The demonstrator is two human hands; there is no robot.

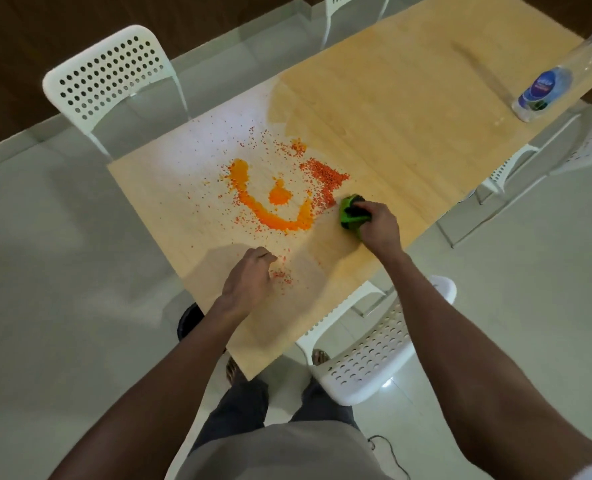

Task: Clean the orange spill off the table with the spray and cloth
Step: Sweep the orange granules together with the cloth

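Wiping is the step we judge to be in hand. We see the right hand (377, 225) gripping a bunched green cloth (351, 213), fingers curled round it, pressed down on the table (408, 109) at the right edge of the orange spill (273, 202). The spill lies in the middle of the near half of the table: a curved orange streak with a blob inside it, a redder grainy patch just beside the cloth, and loose specks scattered around, some reaching toward the near edge.

The left hand (249, 278) rests on the table near those closer specks, its fingers loosely curled and, as far as we can tell, holding nothing; the fingertips are turned away from us, so a small pinch cannot be ruled out.

A clear bottle (544, 88) with a blue label stands well apart at the far right edge of the table. It may be the spray, but its top runs out of the frame, so we cannot confirm a nozzle.

We judge most of the spill uncleaned. The next move calls for drawing the cloth leftward through the red patch and the orange streak, keeping pressure even so the grains gather rather than scatter, then collecting the stray specks by the left hand.

The cloth's underside is hidden by the hand, and glare washes out the far-left tabletop, so fine specks there are hard to count. White chairs (114, 81) ring the table.
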